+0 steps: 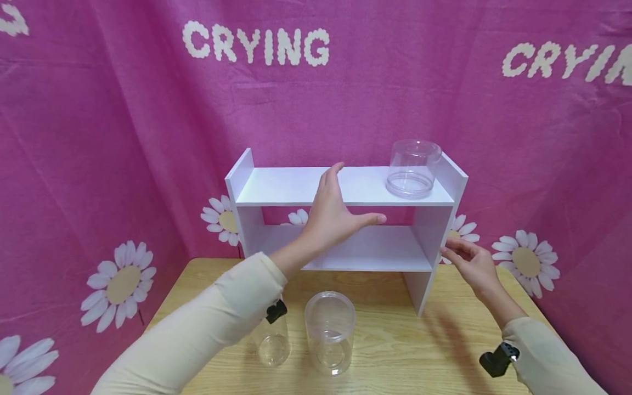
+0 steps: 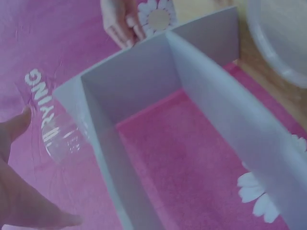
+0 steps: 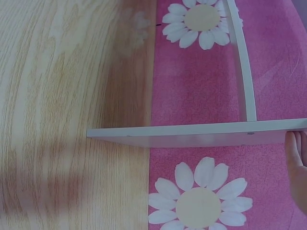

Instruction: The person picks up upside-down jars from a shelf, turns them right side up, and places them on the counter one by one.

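A white two-tier shelf [image 1: 365, 247] stands on the wooden table. On its upper board, at the right end, sits a clear round jar [image 1: 413, 170]. My left hand [image 1: 332, 211] is held up before the upper board with thumb and fingers spread wide, nothing between them. In the left wrist view the left hand [image 2: 19, 187] appears beside the jar [image 2: 64, 141], apart from it. Fingertips of my right hand [image 1: 474, 266] rest at the outer face of the shelf's right side panel [image 3: 201, 139]. The right wrist view catches only those fingers [image 3: 298, 158] at its edge.
Two more clear containers stand on the table in front of the shelf: a wide lidded jar [image 1: 329, 334] and a narrower one [image 1: 274, 348] partly behind my left sleeve. A pink curtain [image 1: 123, 137] with daisies and letters hangs around the table [image 1: 385, 351].
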`<action>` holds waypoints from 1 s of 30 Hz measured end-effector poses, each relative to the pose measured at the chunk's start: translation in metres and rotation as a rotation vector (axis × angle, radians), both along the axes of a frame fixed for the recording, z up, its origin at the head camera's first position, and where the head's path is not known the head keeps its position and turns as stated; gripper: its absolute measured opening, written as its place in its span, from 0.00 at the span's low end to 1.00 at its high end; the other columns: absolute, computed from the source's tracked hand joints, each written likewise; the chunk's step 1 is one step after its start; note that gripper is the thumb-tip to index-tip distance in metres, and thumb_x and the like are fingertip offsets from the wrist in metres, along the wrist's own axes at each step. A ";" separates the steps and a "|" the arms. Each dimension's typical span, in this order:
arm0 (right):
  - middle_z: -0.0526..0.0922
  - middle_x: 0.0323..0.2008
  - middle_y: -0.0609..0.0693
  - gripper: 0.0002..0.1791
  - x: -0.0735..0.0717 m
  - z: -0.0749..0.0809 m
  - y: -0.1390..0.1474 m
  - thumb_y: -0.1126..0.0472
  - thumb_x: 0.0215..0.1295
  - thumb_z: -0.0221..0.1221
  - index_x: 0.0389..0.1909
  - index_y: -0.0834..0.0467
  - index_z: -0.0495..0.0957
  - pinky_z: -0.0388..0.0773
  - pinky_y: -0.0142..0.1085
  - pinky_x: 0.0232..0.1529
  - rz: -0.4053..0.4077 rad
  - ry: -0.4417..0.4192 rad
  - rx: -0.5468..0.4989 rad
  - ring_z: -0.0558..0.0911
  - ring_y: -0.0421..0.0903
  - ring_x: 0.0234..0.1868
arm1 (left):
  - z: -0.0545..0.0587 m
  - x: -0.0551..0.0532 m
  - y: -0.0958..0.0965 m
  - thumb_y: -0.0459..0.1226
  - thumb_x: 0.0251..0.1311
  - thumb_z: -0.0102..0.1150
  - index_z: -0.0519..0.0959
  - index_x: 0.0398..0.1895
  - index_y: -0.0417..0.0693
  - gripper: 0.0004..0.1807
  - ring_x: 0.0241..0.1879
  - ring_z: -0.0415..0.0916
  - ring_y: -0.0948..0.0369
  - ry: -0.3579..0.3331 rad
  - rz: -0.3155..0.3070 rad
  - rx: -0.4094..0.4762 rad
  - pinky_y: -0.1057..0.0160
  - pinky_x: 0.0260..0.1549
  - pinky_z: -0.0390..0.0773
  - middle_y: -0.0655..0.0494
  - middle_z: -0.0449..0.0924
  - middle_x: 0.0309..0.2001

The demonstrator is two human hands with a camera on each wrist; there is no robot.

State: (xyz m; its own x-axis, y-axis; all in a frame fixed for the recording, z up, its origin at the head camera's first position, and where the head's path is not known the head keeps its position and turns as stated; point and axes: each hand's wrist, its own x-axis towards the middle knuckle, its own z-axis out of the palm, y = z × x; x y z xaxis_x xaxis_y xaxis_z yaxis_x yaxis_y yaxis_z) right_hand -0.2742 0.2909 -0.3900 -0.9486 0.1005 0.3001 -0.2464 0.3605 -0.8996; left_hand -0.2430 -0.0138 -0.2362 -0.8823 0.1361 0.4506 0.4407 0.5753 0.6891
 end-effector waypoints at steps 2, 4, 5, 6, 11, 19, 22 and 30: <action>0.77 0.29 0.19 0.15 0.001 0.000 0.001 0.57 0.65 0.61 0.50 0.60 0.79 0.75 0.14 0.35 -0.011 -0.015 0.025 0.76 0.19 0.34 | 0.007 -0.008 0.006 0.49 0.36 0.79 0.52 0.72 0.45 0.61 0.70 0.61 0.53 -0.020 0.004 -0.018 0.56 0.70 0.66 0.48 0.59 0.70; 0.76 0.30 0.18 0.23 0.001 0.000 0.001 0.56 0.65 0.60 0.55 0.69 0.75 0.75 0.14 0.35 -0.021 -0.032 0.050 0.75 0.19 0.34 | 0.013 -0.016 0.012 0.49 0.36 0.79 0.53 0.72 0.45 0.60 0.69 0.62 0.54 -0.040 0.010 -0.029 0.58 0.69 0.67 0.48 0.61 0.70; 0.75 0.30 0.18 0.26 0.001 0.000 0.002 0.56 0.65 0.60 0.56 0.71 0.73 0.75 0.14 0.35 -0.025 -0.039 0.061 0.75 0.19 0.34 | 0.015 -0.020 0.015 0.49 0.36 0.79 0.53 0.72 0.45 0.60 0.69 0.63 0.54 -0.053 0.015 -0.033 0.58 0.69 0.67 0.49 0.61 0.70; 0.75 0.29 0.18 0.28 0.002 0.000 0.002 0.56 0.65 0.60 0.57 0.73 0.71 0.75 0.14 0.35 -0.027 -0.044 0.069 0.75 0.19 0.34 | 0.017 -0.024 0.017 0.50 0.37 0.79 0.53 0.72 0.45 0.60 0.69 0.63 0.55 -0.066 0.017 -0.034 0.59 0.69 0.68 0.49 0.61 0.70; 0.74 0.29 0.17 0.29 0.000 0.000 0.003 0.55 0.66 0.60 0.58 0.74 0.70 0.75 0.14 0.34 -0.042 -0.047 0.100 0.74 0.19 0.33 | 0.029 -0.041 0.028 0.52 0.39 0.77 0.52 0.73 0.46 0.60 0.70 0.62 0.56 -0.141 0.003 -0.046 0.58 0.68 0.69 0.50 0.60 0.71; 0.75 0.29 0.18 0.28 -0.001 0.003 0.003 0.56 0.65 0.60 0.56 0.74 0.71 0.75 0.15 0.34 -0.040 -0.032 0.099 0.74 0.18 0.34 | 0.048 -0.063 0.052 0.54 0.39 0.76 0.52 0.73 0.47 0.59 0.70 0.62 0.57 -0.197 -0.019 -0.072 0.60 0.67 0.70 0.51 0.62 0.70; 0.75 0.29 0.18 0.28 0.000 0.003 0.002 0.56 0.65 0.60 0.57 0.74 0.71 0.75 0.14 0.34 -0.038 -0.041 0.097 0.74 0.18 0.34 | 0.051 -0.068 0.062 0.54 0.39 0.76 0.53 0.72 0.47 0.59 0.69 0.64 0.57 -0.214 -0.022 -0.070 0.61 0.66 0.71 0.52 0.63 0.69; 0.75 0.29 0.19 0.28 0.001 0.004 0.000 0.56 0.65 0.60 0.56 0.74 0.71 0.76 0.15 0.34 -0.033 -0.040 0.079 0.74 0.19 0.34 | 0.052 -0.075 0.082 0.53 0.37 0.78 0.56 0.72 0.49 0.58 0.66 0.67 0.59 -0.272 -0.027 -0.008 0.63 0.63 0.74 0.53 0.66 0.68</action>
